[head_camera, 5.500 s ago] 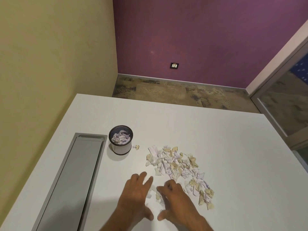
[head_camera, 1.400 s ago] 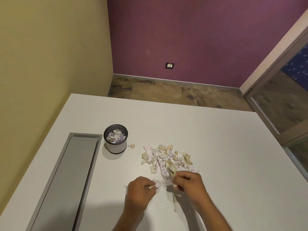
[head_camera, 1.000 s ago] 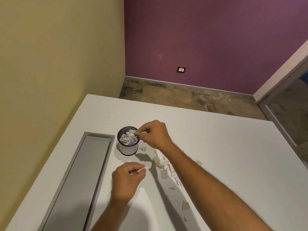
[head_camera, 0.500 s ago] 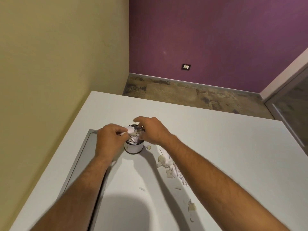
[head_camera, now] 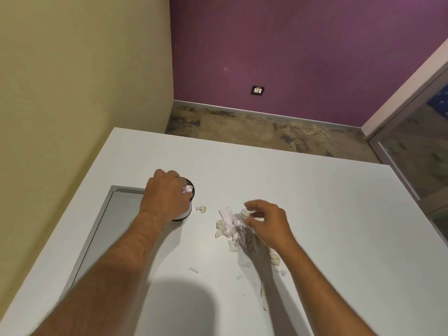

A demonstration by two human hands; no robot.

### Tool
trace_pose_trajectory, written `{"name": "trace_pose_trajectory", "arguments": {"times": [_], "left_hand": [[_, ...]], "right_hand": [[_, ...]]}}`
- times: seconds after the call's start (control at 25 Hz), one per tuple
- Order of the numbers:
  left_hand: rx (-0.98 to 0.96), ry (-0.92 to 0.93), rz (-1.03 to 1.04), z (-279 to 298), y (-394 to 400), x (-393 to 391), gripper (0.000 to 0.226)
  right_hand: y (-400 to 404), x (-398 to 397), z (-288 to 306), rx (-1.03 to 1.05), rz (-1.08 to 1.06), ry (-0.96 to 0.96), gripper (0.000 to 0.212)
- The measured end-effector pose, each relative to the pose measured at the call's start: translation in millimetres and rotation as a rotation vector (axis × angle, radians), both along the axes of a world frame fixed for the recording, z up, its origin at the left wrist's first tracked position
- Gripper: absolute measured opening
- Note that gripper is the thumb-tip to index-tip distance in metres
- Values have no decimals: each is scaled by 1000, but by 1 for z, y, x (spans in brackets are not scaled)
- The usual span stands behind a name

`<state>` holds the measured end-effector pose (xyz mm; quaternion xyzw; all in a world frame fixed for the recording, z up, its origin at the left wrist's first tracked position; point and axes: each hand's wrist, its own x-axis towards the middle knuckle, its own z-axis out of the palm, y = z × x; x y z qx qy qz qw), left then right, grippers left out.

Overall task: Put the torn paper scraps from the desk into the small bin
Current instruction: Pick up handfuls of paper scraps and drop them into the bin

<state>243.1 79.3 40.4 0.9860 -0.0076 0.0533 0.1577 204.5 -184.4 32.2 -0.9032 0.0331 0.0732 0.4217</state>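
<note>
The small round bin [head_camera: 186, 214], with a dark rim and a white base, stands on the white desk [head_camera: 327, 214]. My left hand [head_camera: 167, 196] covers its mouth with fingers curled down; a pale scrap [head_camera: 187, 189] shows at the fingertips. To the right lies the pile of torn paper scraps [head_camera: 228, 225]. My right hand [head_camera: 268, 221] hovers over the pile's right side, blurred, its fingers curved and thumb and forefinger apart. One stray scrap [head_camera: 201, 209] lies beside the bin. More bits [head_camera: 193, 270] are scattered toward me.
A long grey cable-tray lid [head_camera: 106, 229] is set into the desk left of the bin, beside the yellow wall. The desk's far edge ends over patterned floor. A glass door [head_camera: 417, 151] stands at the right.
My right hand left the bin and swung back right to the pile. My left hand moved on over the bin's mouth, and its scrap now sits at the rim.
</note>
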Motion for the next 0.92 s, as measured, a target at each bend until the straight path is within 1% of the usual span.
{"name": "trace_pose_trajectory", "arguments": {"times": [0.08, 0.12, 0.16, 0.2, 0.24, 0.32, 0.4, 0.48, 0.52, 0.6, 0.68, 0.8, 0.92], "left_hand": [[-88, -236, -114, 5, -12, -9, 20], [-139, -318, -188, 6, -20, -13, 19], [-173, -333, -267, 4, -29, -18, 21], [-194, -272, -331, 0, -39, -23, 24], [-202, -154, -363, -7, -49, -29, 29], [-164, 101, -356, -25, -68, -38, 43], [-90, 285, -325, -45, -81, -46, 57], [-9, 391, -319, -61, -89, -52, 63], [38, 395, -320, -68, -91, -54, 59], [109, 361, -307, -77, -94, -57, 41], [117, 345, -292, -83, -94, -59, 25], [19, 349, -248, -89, -90, -64, 19], [-98, 318, -165, -91, -86, -73, 21]], "right_hand": [[-18, -21, -17, -135, -64, 30, 35], [-22, -30, -25, -203, -59, 48, 34], [-25, -38, -32, -277, -28, 59, 34], [-25, -45, -38, -354, 17, 60, 33], [-24, -49, -42, -419, 60, 62, 30], [-19, -55, -48, -507, 111, 80, 26], [-15, -58, -53, -554, 129, 76, 21], [-14, -59, -56, -536, 128, 49, 21], [-13, -59, -57, -512, 128, 33, 22], [-16, -60, -60, -471, 126, 14, 24], [-19, -62, -62, -460, 115, 5, 24], [-21, -64, -63, -457, 86, -8, 24], [-22, -68, -61, -363, -36, 14, 20]]}}
